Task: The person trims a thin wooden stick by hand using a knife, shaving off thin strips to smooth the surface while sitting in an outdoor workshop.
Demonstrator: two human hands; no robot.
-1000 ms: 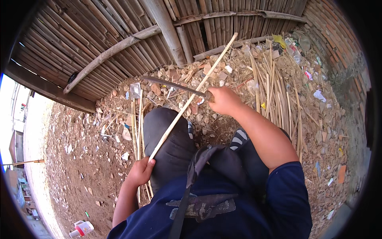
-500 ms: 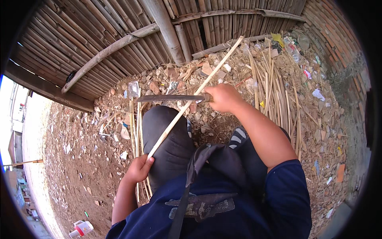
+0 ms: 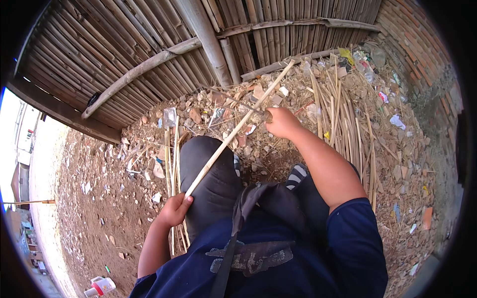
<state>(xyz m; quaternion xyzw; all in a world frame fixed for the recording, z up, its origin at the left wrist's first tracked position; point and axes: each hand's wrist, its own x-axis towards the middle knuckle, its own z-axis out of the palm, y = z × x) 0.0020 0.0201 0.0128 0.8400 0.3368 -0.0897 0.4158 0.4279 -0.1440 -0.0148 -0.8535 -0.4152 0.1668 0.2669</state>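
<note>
My left hand point(image 3: 175, 209) is closed round the lower end of a pale bamboo strip point(image 3: 217, 155), beside my left knee. The strip slants up and right across that knee, its far end free near the wall. My right hand point(image 3: 281, 122) grips the handle of a long knife point(image 3: 238, 103). Its narrow dark blade points up and left, crossing the strip past the middle; whether blade and strip touch I cannot tell. More bamboo strips point(image 3: 172, 164) lie on the ground left of my left knee.
Many cut strips point(image 3: 343, 119) lie in a pile at right. Ahead stands a bamboo wall point(image 3: 139, 44) with a pole frame; a brick wall point(image 3: 417, 54) rises at far right. Stones and litter cover the ground. A plastic jug point(image 3: 101, 286) lies at lower left.
The knife blade has swung from nearly level to pointing up and away, and now looks thinner. My right hand has shifted slightly right and down; the strip's far end has dropped a little.
</note>
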